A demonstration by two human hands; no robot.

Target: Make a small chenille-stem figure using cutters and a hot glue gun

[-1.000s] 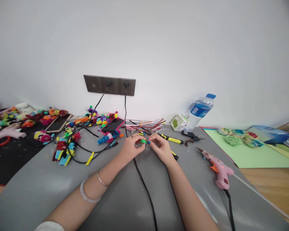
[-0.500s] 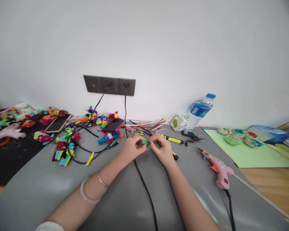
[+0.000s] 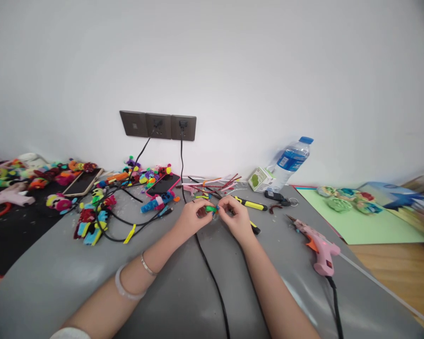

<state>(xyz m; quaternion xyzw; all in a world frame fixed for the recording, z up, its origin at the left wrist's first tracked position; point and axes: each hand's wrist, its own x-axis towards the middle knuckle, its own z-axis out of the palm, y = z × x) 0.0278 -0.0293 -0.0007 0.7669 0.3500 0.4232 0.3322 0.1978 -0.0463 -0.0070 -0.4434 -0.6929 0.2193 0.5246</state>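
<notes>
Left hand [image 3: 195, 215] and right hand [image 3: 236, 217] seemingly pinch a green piece [image 3: 210, 208]

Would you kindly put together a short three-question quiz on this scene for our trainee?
1. True or false: the pink glue gun lies on the table nearer the right hand than the left hand.
2. Multiple choice: what colour is the cap of the plastic bottle? A) red, B) blue, C) white.
3. Fill in the colour: the left hand pinches a small piece that is mainly ____.

Key: 1. True. 2. B. 3. Green.
</notes>
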